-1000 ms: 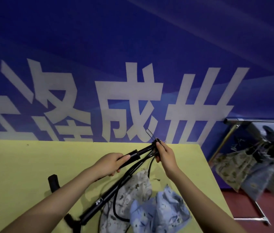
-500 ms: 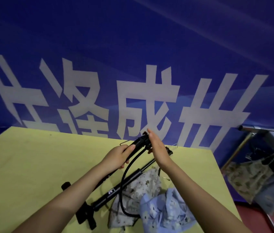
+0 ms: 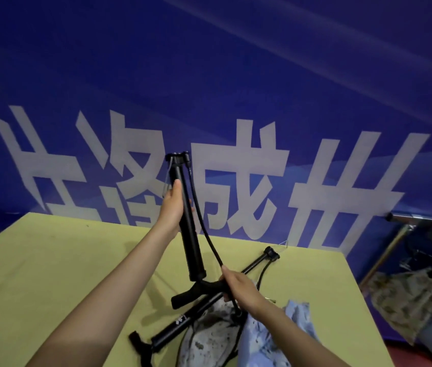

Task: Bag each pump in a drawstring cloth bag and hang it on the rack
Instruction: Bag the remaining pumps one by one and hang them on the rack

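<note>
A deep blue banner wall point(image 3: 236, 75) with large pale printed characters fills the room behind a matte yellow-green tabletop point(image 3: 37, 274). To the right of the hands stands a metal tube rack point(image 3: 405, 226) with patterned cloth bags point(image 3: 400, 300) hanging from it. The left hand point(image 3: 174, 207) wraps around the upper barrel of a slim black cylindrical pump point(image 3: 192, 234), held nearly upright above the table; its T-shaped handle end point(image 3: 196, 290) points down. The right hand point(image 3: 238, 284), lower and to the right of that grip, curls around this handle end and the thin black rubber hose point(image 3: 204, 226) that arcs down from the pump's top. Beneath both grips a second black pump point(image 3: 209, 305) lies flat on the table, across a grey speckled drawstring cloth bag point(image 3: 209, 337). Just right of it lies a crumpled pale blue printed cloth bag point(image 3: 270, 343).
</note>
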Motion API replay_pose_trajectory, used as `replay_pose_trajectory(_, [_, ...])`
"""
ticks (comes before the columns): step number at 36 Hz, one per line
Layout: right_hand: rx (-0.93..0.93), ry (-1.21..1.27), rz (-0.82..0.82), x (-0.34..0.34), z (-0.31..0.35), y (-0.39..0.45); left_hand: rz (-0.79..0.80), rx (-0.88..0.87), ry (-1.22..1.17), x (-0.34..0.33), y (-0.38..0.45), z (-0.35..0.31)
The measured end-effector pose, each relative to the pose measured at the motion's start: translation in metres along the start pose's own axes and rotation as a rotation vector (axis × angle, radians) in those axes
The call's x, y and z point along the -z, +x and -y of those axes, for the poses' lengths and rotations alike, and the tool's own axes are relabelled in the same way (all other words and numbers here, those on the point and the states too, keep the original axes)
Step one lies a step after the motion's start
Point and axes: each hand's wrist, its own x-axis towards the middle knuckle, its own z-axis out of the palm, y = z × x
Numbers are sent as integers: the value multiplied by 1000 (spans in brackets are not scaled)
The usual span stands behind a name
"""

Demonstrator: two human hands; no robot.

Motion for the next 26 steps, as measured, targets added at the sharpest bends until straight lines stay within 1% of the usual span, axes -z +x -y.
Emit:
replay_pose_trajectory(2, [11, 17, -25, 7, 2, 3, -12, 23, -28, 4, 9, -4])
replay_pose_trajectory(5, [53, 16, -56, 12, 11, 12, -34, 43, 29, 11, 21, -5])
replay_pose_trajectory(9, [87, 0, -94, 16, 29, 15, -49, -4, 23, 16, 33, -15])
replay_pose_trajectory(12, [117, 26, -129, 22, 40, 19, -93, -60, 123, 17, 37, -23])
replay_pose_trajectory(14, [109, 122, -124, 29, 49, 21, -110, -111, 183, 17, 38, -26])
replay_pose_trajectory(18, [92, 396, 30, 41, 66, 23, -126, -164, 181, 18, 44, -29])
replay_pose_trajectory(22, [99, 699, 131, 47, 78, 26, -164, -193, 32, 22, 52, -24])
replay_pose_trajectory(26, [108, 978, 176, 49, 84, 31, -181, -157, -27, 23, 58, -17])
